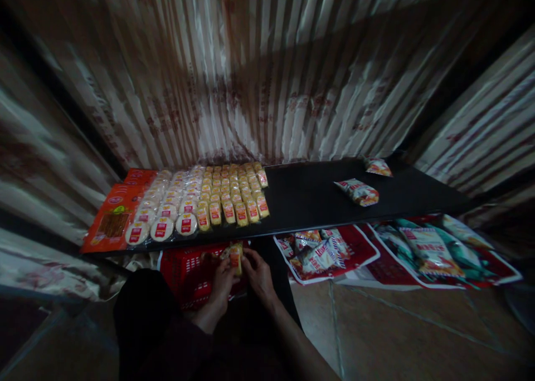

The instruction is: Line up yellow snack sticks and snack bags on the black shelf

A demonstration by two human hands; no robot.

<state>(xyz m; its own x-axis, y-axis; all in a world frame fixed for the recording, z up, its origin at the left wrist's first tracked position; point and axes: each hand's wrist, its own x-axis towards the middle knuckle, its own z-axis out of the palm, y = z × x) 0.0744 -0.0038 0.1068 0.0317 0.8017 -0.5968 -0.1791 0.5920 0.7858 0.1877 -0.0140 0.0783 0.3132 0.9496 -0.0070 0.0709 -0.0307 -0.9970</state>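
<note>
Both my hands meet just below the front edge of a black shelf [317, 194]. My left hand [223, 283] and my right hand [258, 275] pinch a small yellow wrapped snack pack [236, 257] between their fingers, over a red plastic basket [186, 278]. On the shelf's left part lie rows of the same yellow snack packs [234, 194] and rows of round white wrapped cakes [171, 205]. A flat orange-red packet [115, 216] lies at the far left end.
Two loose snack bags [358, 191] [378, 167] lie on the shelf's right part. Under the shelf, on a tiled floor, red bags hold small snack packets [317, 253], and larger green-and-white bags [434, 250] lie to the right. Striped curtains hang all around.
</note>
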